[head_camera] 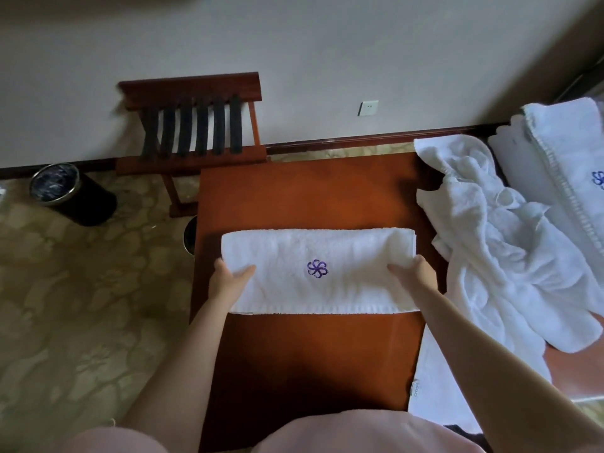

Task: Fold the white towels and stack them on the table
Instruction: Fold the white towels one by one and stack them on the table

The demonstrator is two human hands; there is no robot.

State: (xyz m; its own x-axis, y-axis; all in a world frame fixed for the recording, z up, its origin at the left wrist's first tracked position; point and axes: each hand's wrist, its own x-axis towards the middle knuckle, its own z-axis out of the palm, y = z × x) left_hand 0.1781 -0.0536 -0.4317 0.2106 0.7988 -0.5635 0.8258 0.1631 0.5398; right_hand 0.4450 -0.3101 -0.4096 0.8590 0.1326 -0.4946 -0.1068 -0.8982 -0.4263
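Note:
A folded white towel (327, 253) with a purple flower emblem lies across the middle of the brown wooden table (310, 354). My left hand (228, 279) grips the towel's left end, thumb on top and fingers hidden beneath. At the right end my right hand (415, 273) holds it the same way. To the right, a crumpled pile of white towels (496, 243) drapes over the table's right edge. A folded white towel (568, 165) with a blue emblem sits at the far right.
A wooden luggage rack (196, 125) with dark straps stands against the wall behind the table. A black bin (70, 194) is on the patterned carpet at left. Another bin (190, 235) peeks out by the table's left edge. White cloth (438, 393) lies at lower right.

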